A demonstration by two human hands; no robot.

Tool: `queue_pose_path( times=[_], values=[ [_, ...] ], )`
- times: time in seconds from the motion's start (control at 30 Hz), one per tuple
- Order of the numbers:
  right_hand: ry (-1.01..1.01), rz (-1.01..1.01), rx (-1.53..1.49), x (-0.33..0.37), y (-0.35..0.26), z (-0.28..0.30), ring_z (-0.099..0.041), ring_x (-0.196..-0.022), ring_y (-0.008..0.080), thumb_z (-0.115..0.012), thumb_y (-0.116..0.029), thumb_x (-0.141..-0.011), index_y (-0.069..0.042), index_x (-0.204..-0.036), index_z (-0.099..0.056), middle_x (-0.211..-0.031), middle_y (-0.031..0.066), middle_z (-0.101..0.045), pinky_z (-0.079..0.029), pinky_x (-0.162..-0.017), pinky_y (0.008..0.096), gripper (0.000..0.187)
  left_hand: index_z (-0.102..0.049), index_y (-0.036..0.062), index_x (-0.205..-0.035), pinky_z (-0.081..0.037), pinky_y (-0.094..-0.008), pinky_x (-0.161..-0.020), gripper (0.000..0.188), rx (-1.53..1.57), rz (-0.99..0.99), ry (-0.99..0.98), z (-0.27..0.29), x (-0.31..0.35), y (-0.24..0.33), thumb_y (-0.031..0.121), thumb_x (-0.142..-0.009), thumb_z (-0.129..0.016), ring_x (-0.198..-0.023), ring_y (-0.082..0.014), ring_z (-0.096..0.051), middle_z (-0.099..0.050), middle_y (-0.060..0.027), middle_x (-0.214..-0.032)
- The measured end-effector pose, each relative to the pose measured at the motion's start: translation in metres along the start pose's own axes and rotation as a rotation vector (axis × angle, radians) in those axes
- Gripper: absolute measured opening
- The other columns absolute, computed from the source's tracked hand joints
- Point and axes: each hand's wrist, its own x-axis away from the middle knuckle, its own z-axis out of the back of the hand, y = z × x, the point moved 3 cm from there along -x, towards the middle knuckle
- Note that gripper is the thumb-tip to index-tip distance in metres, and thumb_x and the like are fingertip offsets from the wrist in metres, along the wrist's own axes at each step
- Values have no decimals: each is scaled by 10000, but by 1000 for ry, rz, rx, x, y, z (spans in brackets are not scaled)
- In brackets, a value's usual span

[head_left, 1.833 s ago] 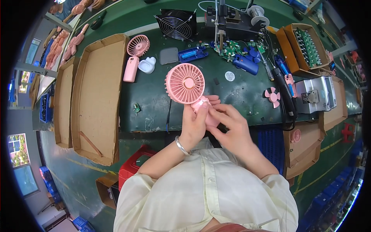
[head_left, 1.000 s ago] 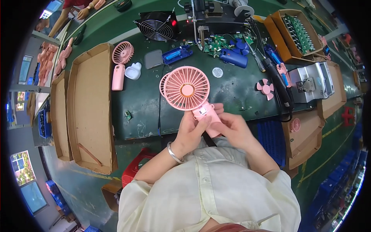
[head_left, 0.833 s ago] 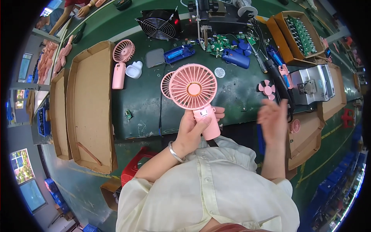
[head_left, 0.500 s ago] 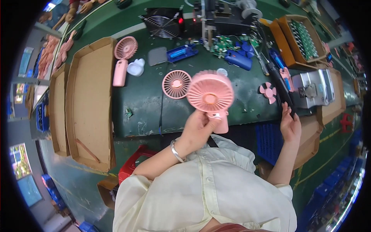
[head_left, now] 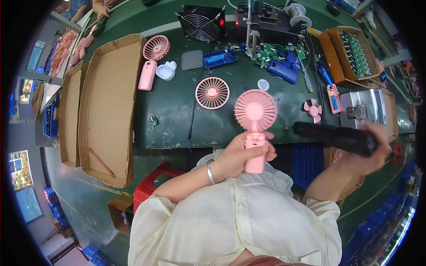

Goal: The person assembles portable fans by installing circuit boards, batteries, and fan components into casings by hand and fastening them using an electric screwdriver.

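Note:
My left hand [head_left: 234, 156] is wrapped round the handle of a pink handheld fan [head_left: 255, 111], held upright over the bench's near edge with its round grille at the top. At the right, my right hand [head_left: 376, 150] grips a black electric screwdriver [head_left: 336, 136], blurred by motion, its narrow end pointing left toward the fan. On the bench beyond the fan lie a loose pink round grille [head_left: 212, 93] and a small round disc [head_left: 263, 84]. A pink fan blade [head_left: 313, 110] rests close to the screwdriver.
Cardboard trays [head_left: 108, 111] stand at the left. Another pink fan [head_left: 147, 75], a white cloud-shaped piece [head_left: 166, 71] and opened blue casings [head_left: 220, 58] lie farther back. A black cooling fan [head_left: 202, 25], a solder reel stand [head_left: 298, 15] and a box of circuit boards [head_left: 355, 53] line the far side.
My right hand has lifted the black screwdriver off the bench and swung it nearly level. The pink fan has come lower and nearer to me, its handle now facing up into view.

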Motion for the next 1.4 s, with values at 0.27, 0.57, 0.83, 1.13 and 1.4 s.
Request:
queue_pose_path(
  times=[0.27,0.57,0.83,1.13,1.4],
  values=[
    [-1022,-685,-1234,45,38,-103,-574,-511,140,-336,-1024,-428,120,-1022,-554,-676,112,-620,-435,-457,230,1307,-550,37,-1033,-535,-313,-708,198,17,-81,111,2,9,11,75,-858,-635,-777,-189,-641,-629,-93,-841],
    [-415,-60,-901,70,-46,-80,-594,-583,245,-633,7,-831,-30,-1029,-446,-731,118,-608,-492,-578,398,275,-538,-11,-1071,-516,-286,-817,204,-200,-259,344,7,-2,6,36,-881,-594,-922,-158,-633,-634,-163,-1134],
    [-429,28,-918,79,-55,-81,-575,-503,251,-589,-136,-894,-47,-974,-455,-664,119,-599,-480,-490,379,180,-553,6,-1039,-513,-291,-801,156,-242,-260,297,3,-7,1,50,-890,-569,-904,-157,-631,-652,-147,-1101],
    [-460,132,-1167,73,-65,-86,-568,-539,301,-222,-665,-930,65,-870,-538,-685,159,-569,-499,-545,418,797,-493,-22,-1041,-525,-303,-770,184,-686,-290,308,-10,6,15,43,-889,-575,-857,-183,-648,-676,-166,-978],
    [-642,32,-1056,78,-58,-67,-609,-604,334,-226,-699,-902,56,-837,-559,-705,162,-587,-516,-615,445,828,-566,3,-1007,-497,-244,-688,200,-536,-67,161,8,-2,6,-9,-809,-595,-768,-114,-614,-646,-32,-878]
  ],
)
